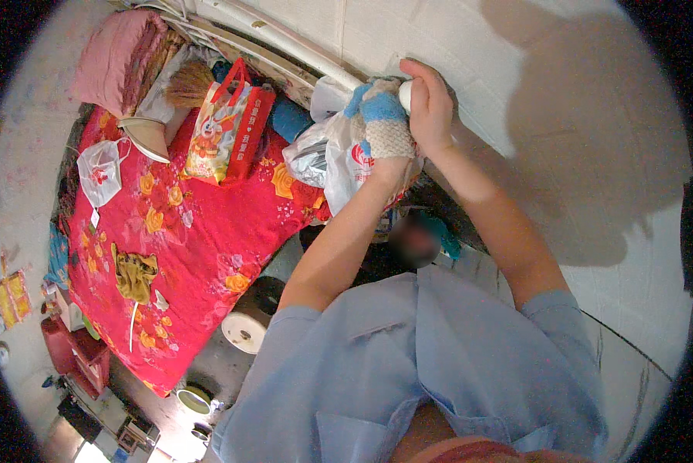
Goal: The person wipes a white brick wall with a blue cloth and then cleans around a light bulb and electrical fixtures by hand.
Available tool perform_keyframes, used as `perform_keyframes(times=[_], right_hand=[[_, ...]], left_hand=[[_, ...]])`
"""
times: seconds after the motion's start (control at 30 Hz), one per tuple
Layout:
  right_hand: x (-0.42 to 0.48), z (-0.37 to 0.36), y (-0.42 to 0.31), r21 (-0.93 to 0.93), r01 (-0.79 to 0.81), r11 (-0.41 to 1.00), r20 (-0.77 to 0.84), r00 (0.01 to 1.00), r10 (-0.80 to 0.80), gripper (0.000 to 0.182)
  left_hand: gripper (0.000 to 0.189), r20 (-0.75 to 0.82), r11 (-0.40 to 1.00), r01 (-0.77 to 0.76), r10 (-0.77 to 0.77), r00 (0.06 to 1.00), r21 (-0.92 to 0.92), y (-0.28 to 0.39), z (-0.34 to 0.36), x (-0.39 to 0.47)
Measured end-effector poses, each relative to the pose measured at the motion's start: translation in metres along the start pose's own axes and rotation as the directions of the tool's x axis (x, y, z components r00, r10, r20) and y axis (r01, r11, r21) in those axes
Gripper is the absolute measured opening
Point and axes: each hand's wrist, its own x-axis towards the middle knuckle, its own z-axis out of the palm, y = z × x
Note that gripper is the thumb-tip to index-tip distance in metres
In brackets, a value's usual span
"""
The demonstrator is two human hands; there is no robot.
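Note:
My left hand (384, 118) wears a knitted work glove with a cream cuff and blue patches. Its fingers are bunched near the wall, and what they do is hidden. Close beside it, my bare right hand (431, 110) curves around a small white rounded object (405, 97), only partly visible between the two hands. Below and behind the glove hangs or stands a white plastic bag (340, 168) with red printing; I cannot tell if the glove touches it. A clear plastic bag (307, 156) with dark contents lies against its left side.
A bed with a red floral cover (207, 249) spreads to the left. On it are a printed red tote bag (225, 133), a broom (190, 84), a thin white bag (100, 171) and a brown cloth (135, 275). A white pipe (288, 40) runs along the pale wall (601, 243).

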Motion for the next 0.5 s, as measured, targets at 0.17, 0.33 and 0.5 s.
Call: perform_keyframes(times=[0.17, 0.33, 0.5], right_hand=[[-0.001, 0.002, -0.006, -0.009, -0.055, 0.998, 0.036, 0.998, 0.055, 0.028], [-0.003, -0.002, -0.001, 0.067, -0.118, 0.991, 0.066, 0.991, 0.114, 0.03], [-0.003, -0.002, -0.002, 0.05, -0.149, 0.988, 0.085, 0.986, 0.145, 0.03]], left_hand=[[0.048, 0.184, 0.505, 0.272, -0.218, 0.958, -0.819, -0.084, 0.048, -0.039], [0.043, 0.331, -0.129, 0.307, -0.276, 0.902, -0.943, -0.101, 0.067, -0.029], [0.036, -0.099, 0.946, 0.237, -0.263, 0.96, -0.22, -0.083, 0.067, -0.018]])
